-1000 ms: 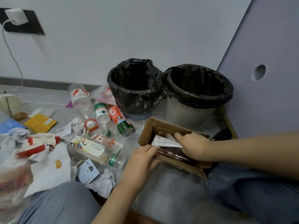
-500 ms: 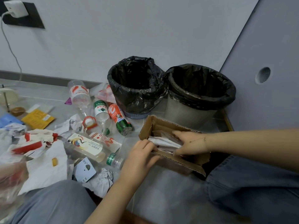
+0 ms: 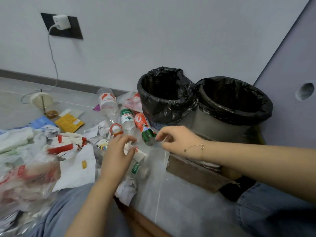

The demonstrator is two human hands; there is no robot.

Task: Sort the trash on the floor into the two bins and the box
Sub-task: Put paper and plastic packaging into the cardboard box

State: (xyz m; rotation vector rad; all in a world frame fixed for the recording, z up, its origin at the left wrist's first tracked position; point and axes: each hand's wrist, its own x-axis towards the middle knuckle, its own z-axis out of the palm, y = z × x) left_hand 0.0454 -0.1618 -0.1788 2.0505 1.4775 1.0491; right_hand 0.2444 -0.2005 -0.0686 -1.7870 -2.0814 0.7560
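Head view looks down at a person sitting on the floor with both hands out over the litter. Their left hand [image 3: 118,151] hovers above the pile with fingers loosely spread and a little blurred, holding nothing that I can make out. Their right hand [image 3: 177,141], with a thin bracelet at the wrist, reaches across the near corner of the cardboard box [image 3: 196,175]; its fingers are loosely curled, thumb and forefinger close together, and whether they pinch anything I cannot tell. That box sits on the floor just in front of the two black-lined bins, the left bin [image 3: 164,98] and the right bin [image 3: 234,103] touching side by side against the wall. To the left of the bins lie the bottles: a clear bottle with a red and white label [image 3: 106,101], a green-labelled bottle [image 3: 127,118] and a red and green bottle [image 3: 142,127] beside each other. Crumpled paper [image 3: 127,189], a white sheet [image 3: 77,168] and a yellow packet [image 3: 69,123] are scattered further left.
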